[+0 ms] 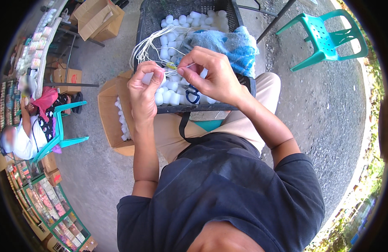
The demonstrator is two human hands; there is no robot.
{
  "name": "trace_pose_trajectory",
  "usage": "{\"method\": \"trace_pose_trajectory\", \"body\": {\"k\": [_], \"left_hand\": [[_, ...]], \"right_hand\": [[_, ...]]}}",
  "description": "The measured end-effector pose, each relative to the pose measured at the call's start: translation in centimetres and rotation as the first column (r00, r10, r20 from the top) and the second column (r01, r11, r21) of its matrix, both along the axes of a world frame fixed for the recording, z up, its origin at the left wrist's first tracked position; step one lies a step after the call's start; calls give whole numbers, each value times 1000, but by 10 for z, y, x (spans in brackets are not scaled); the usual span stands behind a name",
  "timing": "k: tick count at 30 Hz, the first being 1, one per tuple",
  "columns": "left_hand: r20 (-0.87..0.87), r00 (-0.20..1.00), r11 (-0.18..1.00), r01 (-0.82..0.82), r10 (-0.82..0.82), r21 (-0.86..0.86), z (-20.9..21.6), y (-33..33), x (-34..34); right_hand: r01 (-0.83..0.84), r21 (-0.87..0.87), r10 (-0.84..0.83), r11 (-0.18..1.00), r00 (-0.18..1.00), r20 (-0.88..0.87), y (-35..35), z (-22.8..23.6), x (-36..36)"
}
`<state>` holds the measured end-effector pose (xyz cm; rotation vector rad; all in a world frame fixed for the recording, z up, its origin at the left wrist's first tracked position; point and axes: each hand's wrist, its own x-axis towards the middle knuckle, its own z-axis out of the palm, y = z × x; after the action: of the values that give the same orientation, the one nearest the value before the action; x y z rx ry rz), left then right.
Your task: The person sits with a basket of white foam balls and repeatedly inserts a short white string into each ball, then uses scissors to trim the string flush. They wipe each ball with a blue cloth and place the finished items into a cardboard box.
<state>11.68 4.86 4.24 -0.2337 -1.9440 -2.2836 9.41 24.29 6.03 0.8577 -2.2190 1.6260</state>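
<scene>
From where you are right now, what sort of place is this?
Probably a small, open-sided workshop: a black crate holds many small white pieces, rows of coloured goods are stacked at lower left, and sunlit greenery shows along the right edge.

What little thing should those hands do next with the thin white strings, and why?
Perhaps the right hand should gently draw the thin white strings away from the left hand to straighten the part between them. Both hands seem to pinch there, close together, while slack loops lie over the left edge of the black plastic crate.
</scene>
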Motion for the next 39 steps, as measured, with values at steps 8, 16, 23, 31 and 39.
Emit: {"method": "trace_pose_trajectory", "body": {"k": [8, 16, 23, 31, 39], "left_hand": [[235, 966, 871, -18, -112, 490, -2, 12, -3], [278, 956, 873, -58, -90, 484, 3, 10, -4], [261, 962, 941, -157, 77, 300, 11, 21, 1], [175, 976, 927, 53, -126, 371, 20, 23, 4], [123, 992, 922, -61, 15, 383, 1, 11, 5]], "right_hand": [[59, 18, -57, 998, 994, -89, -3, 6, 6], [56, 50, -53, 997, 997, -57, -4, 8, 9], [73, 80, -67, 994, 995, -77, -5, 3, 7], [125, -4, -124, 992, 983, -138, -13, -7, 2], [174, 16, -173, 985, 983, -53, -11, -9, 10]]}}
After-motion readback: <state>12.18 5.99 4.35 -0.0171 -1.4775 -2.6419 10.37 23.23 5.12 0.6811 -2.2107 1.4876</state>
